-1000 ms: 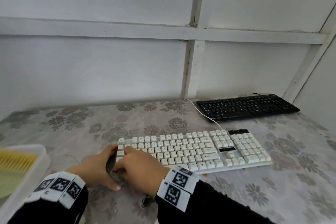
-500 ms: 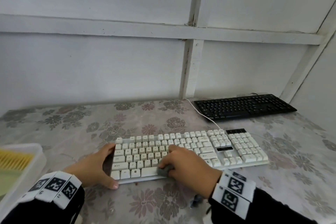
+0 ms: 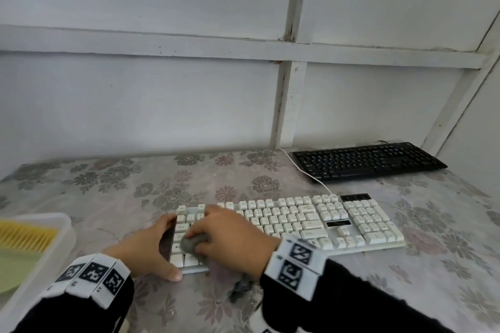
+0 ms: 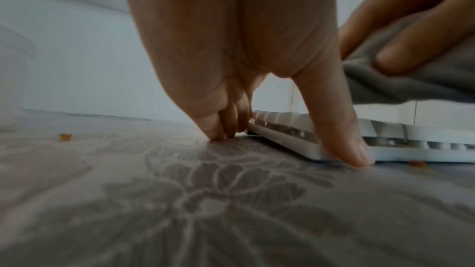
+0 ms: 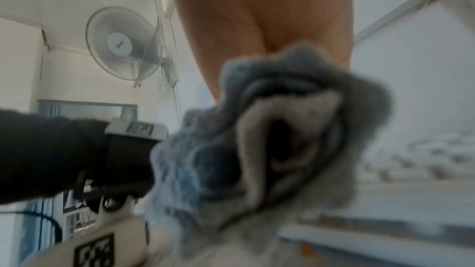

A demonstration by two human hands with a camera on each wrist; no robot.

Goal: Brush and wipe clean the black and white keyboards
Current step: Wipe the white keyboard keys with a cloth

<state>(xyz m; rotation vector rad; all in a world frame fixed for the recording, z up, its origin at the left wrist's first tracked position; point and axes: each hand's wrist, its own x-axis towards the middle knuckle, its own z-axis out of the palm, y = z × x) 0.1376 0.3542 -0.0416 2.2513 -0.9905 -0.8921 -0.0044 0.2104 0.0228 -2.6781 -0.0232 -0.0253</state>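
The white keyboard (image 3: 311, 222) lies across the middle of the flowered table. My left hand (image 3: 151, 249) holds its left end; in the left wrist view the thumb (image 4: 342, 143) presses the front corner and the curled fingers (image 4: 226, 127) sit against the side edge. My right hand (image 3: 227, 232) grips a bunched grey cloth (image 3: 193, 243) and presses it on the keys at the left end. The right wrist view shows that cloth (image 5: 270, 139) blurred under the palm. The black keyboard (image 3: 368, 161) lies untouched at the back right.
A white tray (image 3: 65, 227) holding yellow bristles and a green item stands at the left table edge. A white cable (image 3: 305, 173) runs from the white keyboard towards the wall. Small orange crumbs (image 4: 65, 137) lie on the tablecloth. The wall stands close behind.
My right hand swept the cloth from the keyboard's left end to its middle and is now back at the left end. The left hand has stayed on the left end.
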